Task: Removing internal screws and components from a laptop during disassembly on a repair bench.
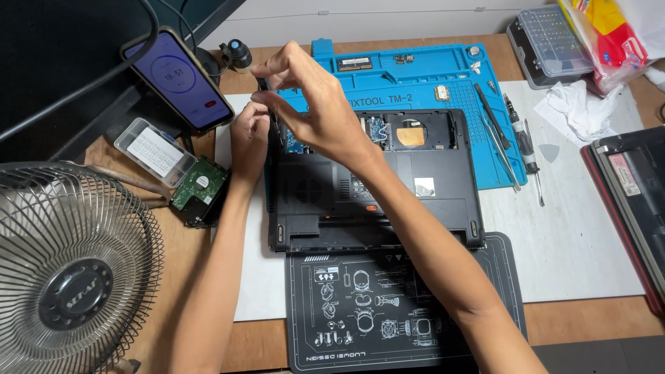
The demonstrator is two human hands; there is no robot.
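Observation:
A black laptop base (388, 201) lies upside down with its inner boards and a copper patch exposed at the far side. My right hand (312, 104) pinches the top of a thin black screwdriver (267, 104) that stands upright over the base's far left corner. My left hand (248, 138) steadies the lower shaft with its fingertips. The tip is hidden behind my fingers.
A blue work mat (429, 76) holds small parts, tweezers and a screwdriver (523, 149). A dark printed mat (374, 305) lies near me. A metal fan (69, 270) stands left, beside a bare hard drive (201, 187), a clear case (156, 149) and a phone (180, 79). Another laptop (634, 201) sits right.

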